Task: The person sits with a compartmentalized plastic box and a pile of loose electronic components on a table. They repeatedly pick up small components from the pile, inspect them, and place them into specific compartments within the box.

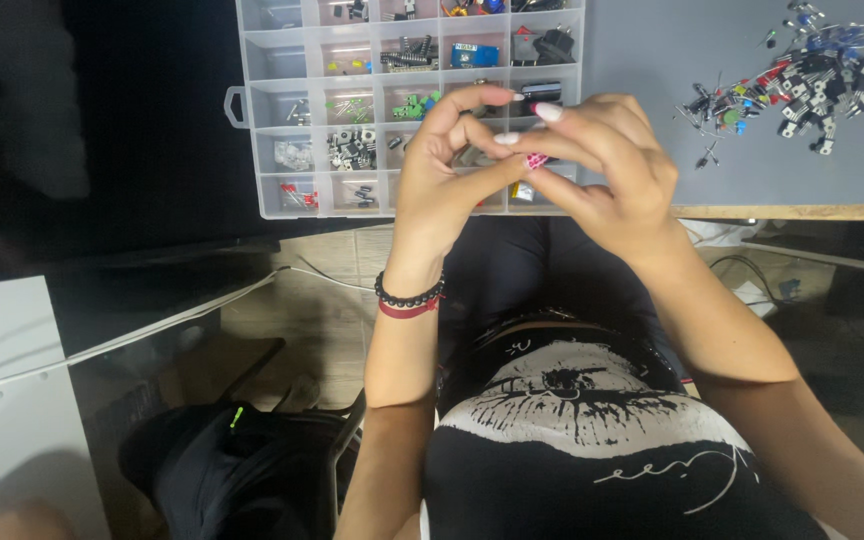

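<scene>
Between both hands [527, 165], small pink part [537, 160] (mostly hidden); organizer box [252, 100] behind.

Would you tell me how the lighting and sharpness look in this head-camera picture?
Head view: the grey table and organiser box are brightly lit; the left side is nearly black; both hands, left hand and right hand, look slightly soft.

A clear plastic organiser box [262, 150] sits at twelve o'clock on the grey tabletop [652, 60], its compartments holding small electronic parts. A loose heap of components [802, 85] lies at two o'clock. A black bag [222, 465] rests on the floor at seven o'clock.
</scene>
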